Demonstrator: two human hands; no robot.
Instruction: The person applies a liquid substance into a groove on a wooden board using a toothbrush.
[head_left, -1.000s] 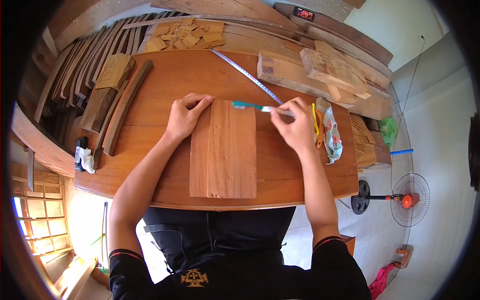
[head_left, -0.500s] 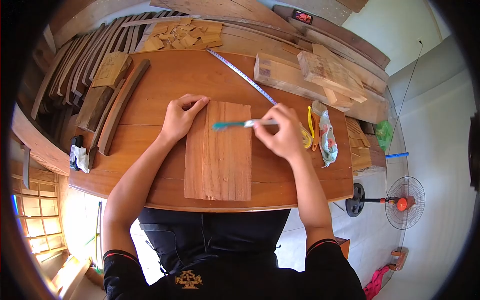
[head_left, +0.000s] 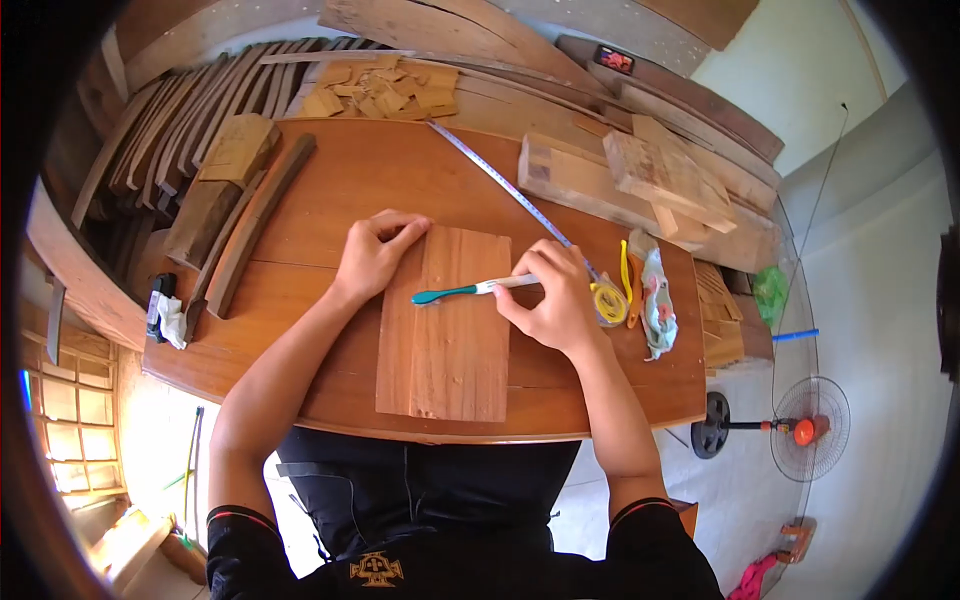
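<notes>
A flat rectangular wooden board [head_left: 447, 330] lies on the round wooden table [head_left: 320, 180] in front of me. My left hand [head_left: 374, 256] rests on the board's upper left corner with fingers curled, pressing it down. My right hand [head_left: 550, 296] grips the white handle of a teal-headed toothbrush [head_left: 463, 291], whose head lies across the board's upper left part.
A measuring tape [head_left: 505, 185] stretches diagonally across the table to a yellow case [head_left: 607, 303]. A crumpled rag [head_left: 657, 296] lies at the right edge. Wood blocks [head_left: 640, 180], curved slats [head_left: 170, 130] and small offcuts [head_left: 375, 90] ring the table. A floor fan [head_left: 805, 430] stands at right.
The toothbrush has swept from the board's top edge down and to the left across its surface. My left hand has kept its place on the corner.
</notes>
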